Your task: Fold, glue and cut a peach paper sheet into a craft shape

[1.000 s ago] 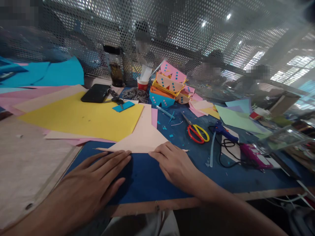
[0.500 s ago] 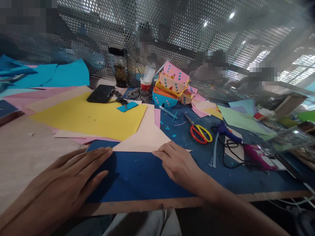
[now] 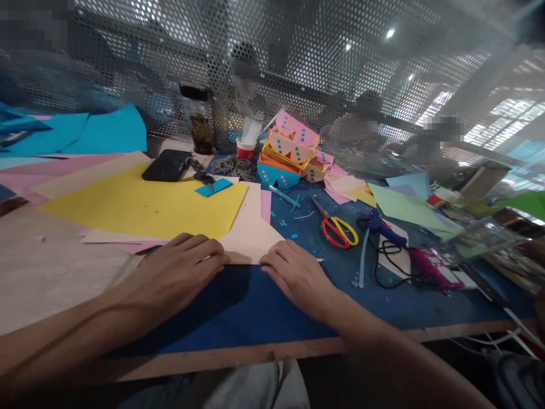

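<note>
Presently, I am resting my left hand [image 3: 181, 272] and right hand [image 3: 300, 277], fingers narrowly bunched, grip unclear, on straight-edged pale-peach paper [image 3: 247, 243] at twelve o'clock.

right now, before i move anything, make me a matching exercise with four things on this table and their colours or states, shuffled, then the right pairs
Things
1. peach paper at the near side
2. scissors
3. paper cup
4. glue gun

Colours or states
a. one red handle, one yellow
b. red, with a white rim
c. blue, to the right of the scissors
d. touched by the left hand and the right hand

Right pairs: 1-d, 2-a, 3-b, 4-c
</note>
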`<control>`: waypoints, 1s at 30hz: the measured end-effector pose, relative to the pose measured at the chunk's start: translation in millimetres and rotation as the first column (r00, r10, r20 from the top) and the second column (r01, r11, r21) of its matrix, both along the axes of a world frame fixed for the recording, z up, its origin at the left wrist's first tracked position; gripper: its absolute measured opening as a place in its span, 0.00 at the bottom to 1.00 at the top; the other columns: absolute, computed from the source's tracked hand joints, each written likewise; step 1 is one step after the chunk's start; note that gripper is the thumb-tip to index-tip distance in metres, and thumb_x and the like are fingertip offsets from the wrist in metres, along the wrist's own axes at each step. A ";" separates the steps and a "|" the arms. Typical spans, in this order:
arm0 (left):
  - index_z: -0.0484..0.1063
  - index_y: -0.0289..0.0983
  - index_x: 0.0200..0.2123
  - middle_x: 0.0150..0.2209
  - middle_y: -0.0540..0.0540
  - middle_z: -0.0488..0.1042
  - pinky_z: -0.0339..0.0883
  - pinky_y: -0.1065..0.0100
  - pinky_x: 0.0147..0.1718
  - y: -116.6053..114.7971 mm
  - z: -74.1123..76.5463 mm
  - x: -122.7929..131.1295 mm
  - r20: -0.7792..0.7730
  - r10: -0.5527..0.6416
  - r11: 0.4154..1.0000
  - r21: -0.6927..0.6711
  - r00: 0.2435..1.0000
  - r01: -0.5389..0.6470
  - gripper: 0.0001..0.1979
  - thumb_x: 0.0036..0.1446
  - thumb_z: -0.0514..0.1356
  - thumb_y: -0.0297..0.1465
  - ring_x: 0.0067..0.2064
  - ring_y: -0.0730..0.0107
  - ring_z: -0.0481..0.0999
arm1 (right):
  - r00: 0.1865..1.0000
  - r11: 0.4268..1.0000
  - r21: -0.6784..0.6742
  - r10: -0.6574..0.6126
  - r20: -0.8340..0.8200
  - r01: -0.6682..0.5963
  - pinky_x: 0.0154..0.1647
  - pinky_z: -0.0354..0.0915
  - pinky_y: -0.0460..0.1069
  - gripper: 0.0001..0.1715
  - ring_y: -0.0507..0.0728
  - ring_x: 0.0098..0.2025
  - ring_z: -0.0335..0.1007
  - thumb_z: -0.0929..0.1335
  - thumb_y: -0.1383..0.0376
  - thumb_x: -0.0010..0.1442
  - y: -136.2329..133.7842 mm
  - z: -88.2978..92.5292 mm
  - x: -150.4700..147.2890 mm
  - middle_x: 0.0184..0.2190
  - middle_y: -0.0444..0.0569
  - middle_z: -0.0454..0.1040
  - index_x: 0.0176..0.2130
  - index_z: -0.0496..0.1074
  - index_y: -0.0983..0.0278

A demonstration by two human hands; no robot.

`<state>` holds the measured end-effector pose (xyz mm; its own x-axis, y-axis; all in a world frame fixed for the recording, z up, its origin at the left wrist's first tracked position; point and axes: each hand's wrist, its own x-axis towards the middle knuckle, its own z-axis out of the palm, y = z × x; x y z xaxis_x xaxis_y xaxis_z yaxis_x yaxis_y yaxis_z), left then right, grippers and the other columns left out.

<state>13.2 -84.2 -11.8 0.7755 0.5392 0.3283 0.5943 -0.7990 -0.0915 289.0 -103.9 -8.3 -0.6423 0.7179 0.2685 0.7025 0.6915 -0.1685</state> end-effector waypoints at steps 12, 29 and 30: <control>0.74 0.37 0.41 0.39 0.47 0.75 0.64 0.59 0.41 9.5 -2.9 6.3 -0.140 0.005 1.000 0.003 0.990 -0.004 0.16 0.70 0.46 0.25 0.38 0.63 0.72 | 0.993 0.985 0.175 -0.017 0.116 -0.004 0.42 0.57 0.54 0.13 0.58 0.42 0.64 0.60 0.65 0.73 2.4 0.3 5.7 0.39 0.51 0.73 0.44 0.72 0.65; 0.74 0.40 0.40 0.36 0.48 0.75 0.62 0.62 0.39 13.4 -10.8 0.4 0.098 -0.086 0.995 -0.049 0.992 0.091 0.11 0.68 0.52 0.31 0.36 0.65 0.72 | 0.990 0.988 0.148 0.017 0.138 -0.038 0.43 0.54 0.54 0.16 0.57 0.43 0.65 0.58 0.64 0.74 1.2 2.3 5.4 0.39 0.51 0.73 0.43 0.73 0.65; 0.74 0.41 0.39 0.36 0.48 0.75 0.62 0.62 0.39 12.8 -11.0 0.5 0.110 -0.081 0.994 -0.066 0.991 0.088 0.11 0.68 0.52 0.32 0.36 0.65 0.72 | 0.991 0.988 0.147 0.023 0.129 -0.042 0.43 0.54 0.54 0.16 0.57 0.43 0.66 0.58 0.63 0.74 1.6 1.8 5.6 0.39 0.51 0.73 0.43 0.72 0.65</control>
<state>13.6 -71.3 -22.8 0.7819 0.4978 0.3752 0.5276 -0.8491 0.0268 294.6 -102.3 -6.6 -0.7003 0.6541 0.2858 0.6883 0.7249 0.0273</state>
